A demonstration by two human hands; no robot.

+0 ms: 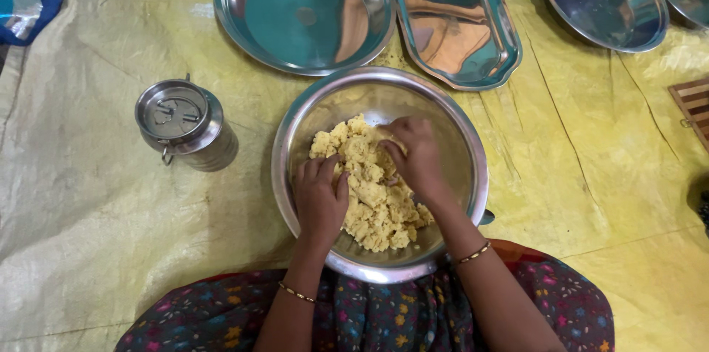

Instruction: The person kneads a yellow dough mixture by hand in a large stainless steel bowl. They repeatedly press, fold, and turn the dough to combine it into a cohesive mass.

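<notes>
Here: both hands in steel bowl (473,175) on yellow sheet (591,175). Left hand (321,197) curled onto crumbly dough (377,208); right hand (415,156) pinching a clump. Probably soft, light, breaks apart; best scooped from beneath. Lidded can (181,123) nearby.

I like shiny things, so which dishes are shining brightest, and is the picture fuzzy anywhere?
Head view: glare streaks the round plate and oblong tray; the bowl rim gleams softly; hands, left and right, and dough look sharp; edges bend slightly.
</notes>
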